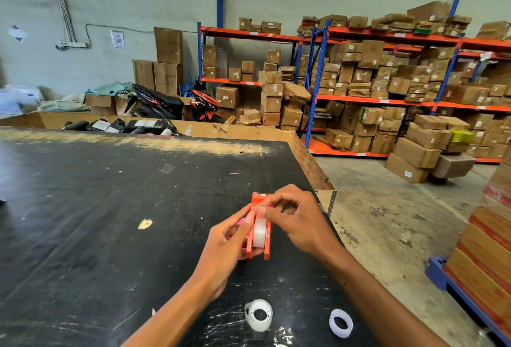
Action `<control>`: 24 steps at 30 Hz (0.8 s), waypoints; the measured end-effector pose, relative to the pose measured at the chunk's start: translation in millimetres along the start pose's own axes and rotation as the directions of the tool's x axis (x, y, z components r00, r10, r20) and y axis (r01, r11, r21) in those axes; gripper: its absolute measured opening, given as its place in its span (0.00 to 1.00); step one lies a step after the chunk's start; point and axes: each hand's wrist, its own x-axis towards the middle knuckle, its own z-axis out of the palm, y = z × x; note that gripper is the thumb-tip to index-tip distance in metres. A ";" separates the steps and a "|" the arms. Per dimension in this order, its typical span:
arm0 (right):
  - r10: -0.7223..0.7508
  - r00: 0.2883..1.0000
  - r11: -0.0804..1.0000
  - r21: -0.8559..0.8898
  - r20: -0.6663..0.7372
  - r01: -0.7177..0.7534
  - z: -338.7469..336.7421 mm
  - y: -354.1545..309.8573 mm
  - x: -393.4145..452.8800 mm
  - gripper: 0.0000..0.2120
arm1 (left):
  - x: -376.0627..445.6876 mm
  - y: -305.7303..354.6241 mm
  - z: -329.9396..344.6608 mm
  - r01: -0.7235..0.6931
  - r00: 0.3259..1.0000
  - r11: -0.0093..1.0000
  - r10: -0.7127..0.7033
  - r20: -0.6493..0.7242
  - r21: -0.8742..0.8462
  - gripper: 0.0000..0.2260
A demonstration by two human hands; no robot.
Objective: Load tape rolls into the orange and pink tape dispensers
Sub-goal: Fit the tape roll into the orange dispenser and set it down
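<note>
The orange tape dispenser [258,225] is held above the black table [110,208] near its right edge. A clear tape roll [260,232] sits between its two side walls. My left hand [226,244] grips the dispenser from the left. A pink dispenser [241,222] shows as a sliver behind my left fingers. My right hand [298,219] pinches at the top of the roll near the cutter end. On the table near me lie two loose white rolls, one [258,315] by my left forearm and another [340,322] beside my right forearm.
The table's right edge and corner [326,194] are close to my right hand. A blue pallet with stacked boxes [484,263] stands at the right. Racks of cardboard boxes [387,92] fill the back. A cardboard bin with black parcels [132,125] borders the table's far side.
</note>
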 end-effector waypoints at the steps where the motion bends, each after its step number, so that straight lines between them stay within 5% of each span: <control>1: -0.020 0.999 1.000 -0.013 -0.027 0.019 -2.5 -1.1 2.2 0.02 | -0.4 0.5 0.0 0.003 1.000 1.000 -0.003 0.012 -0.003 0.16; 12: 0.012 1.000 0.999 -0.033 -0.028 -0.013 -19.9 -0.5 26.0 0.04 | -1.8 3.4 6.2 0.036 0.996 0.997 -0.031 0.086 -0.062 0.26; 24: 0.144 0.989 0.980 0.135 0.017 -0.145 -19.6 -8.9 29.9 0.04 | 0.7 0.0 2.4 0.001 0.999 0.999 0.001 0.035 -0.040 0.14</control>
